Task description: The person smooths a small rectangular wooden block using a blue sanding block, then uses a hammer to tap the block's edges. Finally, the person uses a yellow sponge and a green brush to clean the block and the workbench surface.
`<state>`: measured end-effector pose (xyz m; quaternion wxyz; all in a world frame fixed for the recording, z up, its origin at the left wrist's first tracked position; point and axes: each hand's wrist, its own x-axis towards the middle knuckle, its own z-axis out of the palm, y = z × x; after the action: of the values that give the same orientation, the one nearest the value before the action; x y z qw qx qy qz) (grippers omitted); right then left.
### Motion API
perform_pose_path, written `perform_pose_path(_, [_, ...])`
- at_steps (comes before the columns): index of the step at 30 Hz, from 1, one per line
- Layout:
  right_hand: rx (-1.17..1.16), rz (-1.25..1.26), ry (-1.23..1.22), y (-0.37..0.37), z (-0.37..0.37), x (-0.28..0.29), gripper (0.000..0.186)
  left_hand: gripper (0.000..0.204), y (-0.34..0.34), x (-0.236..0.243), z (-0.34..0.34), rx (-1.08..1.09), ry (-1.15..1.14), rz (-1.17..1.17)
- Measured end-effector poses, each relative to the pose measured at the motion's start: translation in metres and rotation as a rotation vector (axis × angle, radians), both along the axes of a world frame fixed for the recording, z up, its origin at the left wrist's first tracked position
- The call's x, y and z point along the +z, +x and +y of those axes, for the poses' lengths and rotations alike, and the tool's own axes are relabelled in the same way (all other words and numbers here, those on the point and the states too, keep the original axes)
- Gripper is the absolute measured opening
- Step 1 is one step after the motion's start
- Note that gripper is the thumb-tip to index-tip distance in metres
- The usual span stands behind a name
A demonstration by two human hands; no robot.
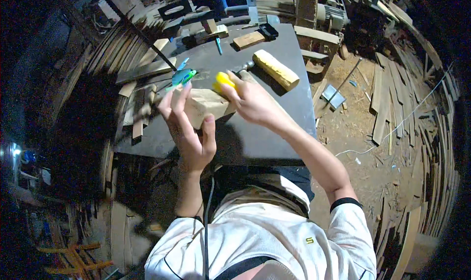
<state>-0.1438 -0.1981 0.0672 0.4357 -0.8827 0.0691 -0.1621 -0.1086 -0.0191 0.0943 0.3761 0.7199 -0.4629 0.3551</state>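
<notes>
My left hand is closed around a pale wooden block, fingers along its left side and thumb on the near face. It is held up over the dark tabletop. At the block's far right corner, my right hand grips a small bright yellow object; the fingers cover part of it, so its kind is unclear. A green and blue item shows just beyond my left fingertips. Past my right hand lies what looks like a hammer, its metal head showing.
A rough yellowish wood billet lies on the table's right side. Farther back are a flat wooden block, a black holder and a blue pen-like item. Stacked planks and a white cord are on the floor at right.
</notes>
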Motion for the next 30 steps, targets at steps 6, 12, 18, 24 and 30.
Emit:
perform_pose_path(6, [0.021, -0.027, -0.060, -0.007, -0.006, 0.002, 0.046, 0.067, -0.005, -0.005, 0.007, -0.067, 0.041, 0.035])
perform_pose_path(12, [0.116, -0.345, -0.132, -0.015, 0.022, 0.042, 0.052, 0.071, -0.004, -0.011, 0.011, -0.062, -0.044, 0.041])
perform_pose_path(18, [0.034, 0.193, -0.234, 0.007, -0.016, 0.002, 0.049, 0.072, 0.005, -0.013, 0.016, -0.047, -0.036, 0.020])
perform_pose_path(24, [0.087, -0.091, -0.051, -0.010, 0.002, 0.013, 0.047, 0.071, -0.001, -0.012, 0.014, -0.054, -0.031, 0.061])
perform_pose_path(30, [-0.020, -0.237, -0.253, -0.035, 0.040, 0.037, 0.055, 0.071, -0.001, -0.019, 0.018, -0.027, -0.047, 0.081])
